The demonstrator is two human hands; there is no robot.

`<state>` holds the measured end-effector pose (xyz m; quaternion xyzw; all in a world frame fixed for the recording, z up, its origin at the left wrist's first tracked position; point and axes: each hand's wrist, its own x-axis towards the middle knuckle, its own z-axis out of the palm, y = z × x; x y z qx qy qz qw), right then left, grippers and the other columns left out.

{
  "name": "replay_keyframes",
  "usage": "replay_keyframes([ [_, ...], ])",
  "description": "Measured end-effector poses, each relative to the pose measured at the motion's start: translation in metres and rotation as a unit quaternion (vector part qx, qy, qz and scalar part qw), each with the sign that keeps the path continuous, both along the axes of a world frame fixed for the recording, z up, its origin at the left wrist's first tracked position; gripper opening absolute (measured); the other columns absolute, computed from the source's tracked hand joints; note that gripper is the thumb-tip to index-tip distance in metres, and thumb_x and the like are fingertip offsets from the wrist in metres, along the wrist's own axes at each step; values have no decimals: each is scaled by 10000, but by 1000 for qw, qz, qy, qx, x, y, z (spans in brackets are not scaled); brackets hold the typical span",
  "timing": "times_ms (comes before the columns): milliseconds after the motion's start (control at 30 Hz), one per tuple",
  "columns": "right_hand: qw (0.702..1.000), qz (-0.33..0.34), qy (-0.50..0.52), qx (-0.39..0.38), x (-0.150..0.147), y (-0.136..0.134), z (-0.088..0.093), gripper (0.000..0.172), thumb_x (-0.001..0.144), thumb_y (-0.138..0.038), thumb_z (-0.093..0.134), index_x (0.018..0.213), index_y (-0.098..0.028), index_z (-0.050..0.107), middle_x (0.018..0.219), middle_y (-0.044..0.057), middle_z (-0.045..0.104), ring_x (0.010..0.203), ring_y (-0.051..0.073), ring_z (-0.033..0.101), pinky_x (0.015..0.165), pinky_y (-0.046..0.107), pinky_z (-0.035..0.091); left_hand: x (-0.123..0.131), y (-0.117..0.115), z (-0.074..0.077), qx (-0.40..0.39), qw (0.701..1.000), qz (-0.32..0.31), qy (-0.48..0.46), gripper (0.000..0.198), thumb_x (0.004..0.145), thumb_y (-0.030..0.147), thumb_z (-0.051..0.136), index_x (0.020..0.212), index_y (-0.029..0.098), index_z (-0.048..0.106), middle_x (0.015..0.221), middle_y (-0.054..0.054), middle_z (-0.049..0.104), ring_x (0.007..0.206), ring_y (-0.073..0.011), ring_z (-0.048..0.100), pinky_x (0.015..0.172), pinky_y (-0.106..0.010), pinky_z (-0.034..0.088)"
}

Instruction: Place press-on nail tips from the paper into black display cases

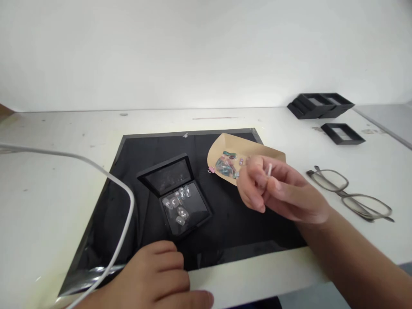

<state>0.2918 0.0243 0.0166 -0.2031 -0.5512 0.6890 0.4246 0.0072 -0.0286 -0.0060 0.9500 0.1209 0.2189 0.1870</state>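
Note:
My right hand [283,186] is raised over the right part of the black mat [244,231]. Its thumb and forefinger pinch a small whitish sliver [269,170], too small to name surely. Behind those fingers, a tan paper tray [251,146] holds shiny green and pink press-on nails [226,166]. Palm down at the mat's front edge rests my left hand [161,277], fingers curled in and its underside hidden; nothing shows in it. Just beyond it lies an open black case [193,214], its lid tilted back. Several clear press-on nails [182,212] with star and moon designs lie inside.
A white cable [127,227] loops over the mat's left side and near my left forearm. Eyeglasses [346,193] lie right of my right wrist. Black frames [322,105] are stacked at the back right, with a single one [343,139] before them. A pink clip [211,169] touches the tray.

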Motion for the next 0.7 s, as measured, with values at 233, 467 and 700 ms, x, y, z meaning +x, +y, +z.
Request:
replay_keyframes([
  [233, 996, 67, -22, -50, -27, -20, -1, 193, 1012, -315, 534, 868, -194, 493, 706, -16, 531, 596, 87, 414, 548, 256, 316, 4, 1, -8, -49, 984, 103, -134, 288, 807, 20, 573, 1051, 149, 657, 720, -15, 665, 605, -133, 586, 571, -287, 457],
  [467, 978, 179, -101, 19, -45, -30, -13, 146, 863, -215, 718, 751, -163, 642, 724, 8, 611, 587, 83, 482, 548, 248, 401, 3, 1, -6, -92, 956, 177, -215, 371, 866, 314, 754, 1167, 143, 621, 826, -30, 742, 704, -115, 680, 664, -242, 554],
  [700, 976, 172, -136, 3, -53, -32, -28, 156, 847, -272, 759, 763, -149, 713, 730, 7, 618, 606, 84, 519, 540, 232, 398, 9, 1, -5, -255, 929, 108, -245, 170, 847, 247, 784, 955, 130, 723, 735, -46, 768, 632, -106, 696, 624, -206, 533],
])
